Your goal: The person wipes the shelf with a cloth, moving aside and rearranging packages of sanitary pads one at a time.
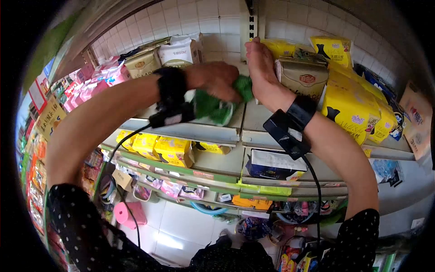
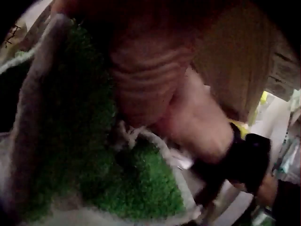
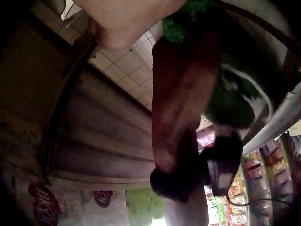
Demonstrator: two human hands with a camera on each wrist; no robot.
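Note:
My left hand point(image 1: 218, 81) grips a bunched green cloth point(image 1: 212, 108) with a white edge and holds it on the upper shelf point(image 1: 199, 129). The left wrist view shows the same cloth point(image 2: 141, 188) close up under my fingers point(image 2: 146, 80). My right hand point(image 1: 259, 61) stands upright with its fingers straight, its far side against a beige-brown pack point(image 1: 304, 78) on the shelf. The two hands are almost touching. In the right wrist view my left forearm point(image 3: 181, 94) crosses in front of the cloth point(image 3: 230, 101).
Yellow packs point(image 1: 351, 106) lie stacked to the right of the brown pack. White and brown packs point(image 1: 179, 52) stand at the back left. Lower shelves hold yellow packs point(image 1: 170, 149) and a blue and white box point(image 1: 272, 165). A pink bucket point(image 1: 129, 214) stands on the tiled floor.

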